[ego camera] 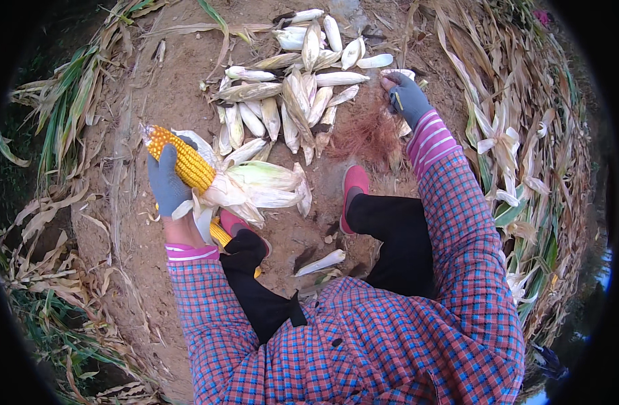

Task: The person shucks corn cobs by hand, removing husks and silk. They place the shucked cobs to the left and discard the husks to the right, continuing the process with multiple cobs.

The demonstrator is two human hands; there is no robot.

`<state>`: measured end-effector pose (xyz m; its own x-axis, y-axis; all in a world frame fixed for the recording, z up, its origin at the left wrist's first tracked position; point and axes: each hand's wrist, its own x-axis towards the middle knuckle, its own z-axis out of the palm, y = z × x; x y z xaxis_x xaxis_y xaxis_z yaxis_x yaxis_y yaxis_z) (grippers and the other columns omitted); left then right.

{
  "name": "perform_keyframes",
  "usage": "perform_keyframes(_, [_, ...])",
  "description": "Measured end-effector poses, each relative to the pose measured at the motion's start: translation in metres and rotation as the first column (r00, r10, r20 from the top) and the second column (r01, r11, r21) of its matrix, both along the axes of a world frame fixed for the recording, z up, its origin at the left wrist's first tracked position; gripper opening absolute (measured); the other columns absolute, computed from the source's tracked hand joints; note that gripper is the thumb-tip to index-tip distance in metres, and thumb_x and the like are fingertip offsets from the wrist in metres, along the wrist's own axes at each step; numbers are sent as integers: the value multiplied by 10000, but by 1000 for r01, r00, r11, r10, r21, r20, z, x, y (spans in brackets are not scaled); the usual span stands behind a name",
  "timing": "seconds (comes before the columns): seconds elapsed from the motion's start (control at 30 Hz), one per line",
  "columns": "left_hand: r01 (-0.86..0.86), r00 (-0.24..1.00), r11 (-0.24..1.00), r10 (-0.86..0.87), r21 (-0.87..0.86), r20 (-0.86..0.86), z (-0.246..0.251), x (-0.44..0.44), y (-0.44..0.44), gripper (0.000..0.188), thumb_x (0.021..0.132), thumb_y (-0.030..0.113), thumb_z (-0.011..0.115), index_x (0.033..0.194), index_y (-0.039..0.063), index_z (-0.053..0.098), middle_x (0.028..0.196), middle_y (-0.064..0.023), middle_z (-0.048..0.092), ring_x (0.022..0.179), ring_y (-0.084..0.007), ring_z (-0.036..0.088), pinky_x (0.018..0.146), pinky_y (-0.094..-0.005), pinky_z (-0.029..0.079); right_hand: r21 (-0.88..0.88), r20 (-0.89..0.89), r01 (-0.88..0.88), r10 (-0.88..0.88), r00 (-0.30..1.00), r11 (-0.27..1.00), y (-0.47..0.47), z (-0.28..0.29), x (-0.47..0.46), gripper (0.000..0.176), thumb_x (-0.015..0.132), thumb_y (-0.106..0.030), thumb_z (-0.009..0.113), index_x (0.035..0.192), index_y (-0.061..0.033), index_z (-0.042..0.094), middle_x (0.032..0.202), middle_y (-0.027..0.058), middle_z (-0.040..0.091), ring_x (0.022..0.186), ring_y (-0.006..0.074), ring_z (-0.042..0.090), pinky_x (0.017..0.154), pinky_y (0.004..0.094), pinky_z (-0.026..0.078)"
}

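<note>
My left hand [170,177], in a grey work glove with bare-looking wrist, grips an ear of corn [182,159] at the left. Its yellow kernels are exposed, and the pale husk [261,185] is peeled back, hanging to the right of the cob. My right hand [408,96], gloved in grey with fingertips showing, is at the upper right beside a pale husked piece [398,74]; its fingers are curled, and whether they hold anything cannot be made out. Reddish corn silk [367,134] lies just below it. Unpeeled ears [253,92] are piled on the soil between the hands.
Bare yellow cobs [219,233] lie partly hidden by my left leg. A single pale ear [322,263] rests between my pink shoes [356,179]. Dry stalks and leaves [522,101] are heaped at the right, with more stalks [61,116] along the left edge.
</note>
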<state>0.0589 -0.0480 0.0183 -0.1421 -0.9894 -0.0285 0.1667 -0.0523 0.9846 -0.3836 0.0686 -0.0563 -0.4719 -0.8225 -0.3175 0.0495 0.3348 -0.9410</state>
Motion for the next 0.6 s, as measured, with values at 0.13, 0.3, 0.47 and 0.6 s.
perform_keyframes(0.13, [71,994,997,-70,-8,83,-4,0,15,371,880,227,557,1148,-25,504,960,-140,623,874,-228,616,789,-347,505,412,-347,-234,388,854,881,13,-76,-25,536,914,-430,575,1239,-7,514,970,108,608,815,179,603,650,337,497])
perform_keyframes(0.3, [124,991,992,-125,19,46,0,-13,23,354,880,196,538,1149,-31,501,976,-148,621,878,-219,610,786,-340,498,609,-12,-131,174,985,782,13,-100,-60,820,862,-681,463,1415,-83,366,1399,155,435,1201,309,518,885,471,483])
perform_keyframes(0.47, [103,993,993,-106,65,44,6,-21,23,353,880,210,551,1141,-25,508,949,-139,622,865,-218,612,783,-340,499,705,-123,-181,369,921,686,5,-94,-77,676,860,-596,553,1355,-143,478,1279,114,580,1060,285,617,865,437,479])
perform_keyframes(0.6, [128,992,990,-127,66,-18,2,-25,26,410,862,294,585,1117,-20,520,931,-133,621,849,-218,614,762,-337,504,434,-736,31,334,588,900,-6,-61,-53,400,878,-314,641,1205,-87,607,1069,150,672,970,268,643,857,340,480])
